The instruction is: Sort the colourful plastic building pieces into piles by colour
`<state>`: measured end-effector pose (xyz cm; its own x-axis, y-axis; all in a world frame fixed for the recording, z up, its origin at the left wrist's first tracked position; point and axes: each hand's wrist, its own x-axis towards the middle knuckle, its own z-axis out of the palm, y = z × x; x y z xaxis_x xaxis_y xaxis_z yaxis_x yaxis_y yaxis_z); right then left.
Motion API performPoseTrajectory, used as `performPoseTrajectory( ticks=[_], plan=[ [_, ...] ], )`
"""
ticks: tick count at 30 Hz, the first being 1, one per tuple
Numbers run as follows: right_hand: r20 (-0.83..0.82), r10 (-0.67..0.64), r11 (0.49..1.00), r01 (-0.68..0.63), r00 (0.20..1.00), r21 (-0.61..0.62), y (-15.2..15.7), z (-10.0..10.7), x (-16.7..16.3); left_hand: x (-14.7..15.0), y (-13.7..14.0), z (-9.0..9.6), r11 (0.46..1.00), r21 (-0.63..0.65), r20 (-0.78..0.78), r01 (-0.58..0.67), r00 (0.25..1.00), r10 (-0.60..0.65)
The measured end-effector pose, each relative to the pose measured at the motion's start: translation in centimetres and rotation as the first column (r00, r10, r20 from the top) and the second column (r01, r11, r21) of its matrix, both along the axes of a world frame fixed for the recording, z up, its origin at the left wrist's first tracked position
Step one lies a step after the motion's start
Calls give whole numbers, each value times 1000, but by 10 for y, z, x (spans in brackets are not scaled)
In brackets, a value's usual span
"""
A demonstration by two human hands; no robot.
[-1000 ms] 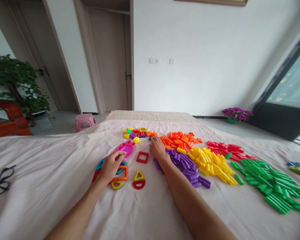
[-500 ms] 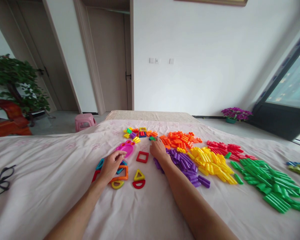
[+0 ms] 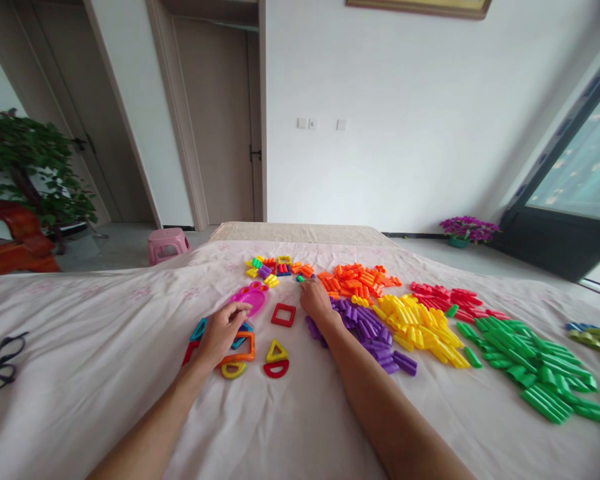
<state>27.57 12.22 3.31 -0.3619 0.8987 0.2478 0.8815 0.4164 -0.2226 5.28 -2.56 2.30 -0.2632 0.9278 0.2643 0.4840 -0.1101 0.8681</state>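
My left hand (image 3: pixel 224 331) hovers over or rests on a cluster of flat toy tiles, its thumb and fingers pressed together; anything between them is hidden. Beneath and around it are an orange square frame (image 3: pixel 251 345), blue frames (image 3: pixel 199 329) and a yellow half-ring (image 3: pixel 234 371). Just beyond its fingertips lies a pink paw-shaped tray (image 3: pixel 253 299). Farther forward, my right hand (image 3: pixel 314 301) has its fingers closed at a small green-and-blue piece (image 3: pixel 301 279), mostly covered by the hand. Between the hands lie a red square frame (image 3: pixel 283 306), a yellow triangle (image 3: pixel 277 341) and a red half-ring (image 3: pixel 276 377).
Color-sorted piles of plastic pieces spread to the right: orange (image 3: pixel 355 281), purple (image 3: pixel 367 330), yellow (image 3: pixel 420 327), red (image 3: pixel 445 297) and green (image 3: pixel 530 360). A mixed heap (image 3: pixel 265 270) sits at the back. Black glasses (image 3: pixel 5 363) lie far left on the cloth (image 3: pixel 105 333).
My right fingers have closed over more of the green-and-blue piece, so less of it shows. My left hand stays in place. The view has shifted slightly.
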Motion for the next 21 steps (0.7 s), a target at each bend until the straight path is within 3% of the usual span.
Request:
performPoseTrajectory(
  ticks=[10, 21],
  plan=[
    [-169, -3, 999, 10, 986, 42, 2, 7, 4, 1, -1, 2, 1000, 3, 6, -5, 1000, 5],
    [-158, -66, 997, 61, 985, -37, 12, 12, 18, 2, -1, 4, 1000, -14, 17, -13, 1000, 14]
  ],
)
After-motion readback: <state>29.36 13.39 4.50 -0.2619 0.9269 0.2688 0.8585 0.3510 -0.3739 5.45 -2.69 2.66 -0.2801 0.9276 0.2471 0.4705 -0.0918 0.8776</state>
